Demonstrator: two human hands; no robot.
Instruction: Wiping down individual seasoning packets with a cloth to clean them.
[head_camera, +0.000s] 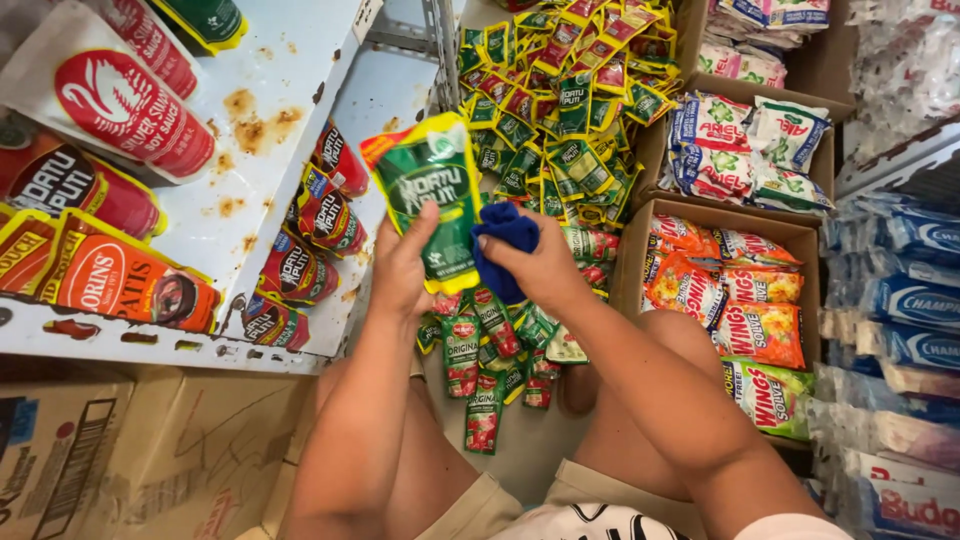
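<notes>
Centre frame, the left hand (402, 268) grasps a green pouch (432, 195) upright, long axis vertical, while the right hand (535, 262), clenched on a blue cloth (503, 245), presses against its right edge.

Left hand (400, 270) gripping green pouch (432, 195), right hand (535, 265) pressing blue cloth (503, 245)

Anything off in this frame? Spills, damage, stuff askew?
Yes. The white shelf on the left carries brown, rust-like stains and chipped spots along its edge. Small sachets lie in a loose heap rather than stacked. The left hand holds a green pouch while the right hand presses a blue cloth against it.
</notes>
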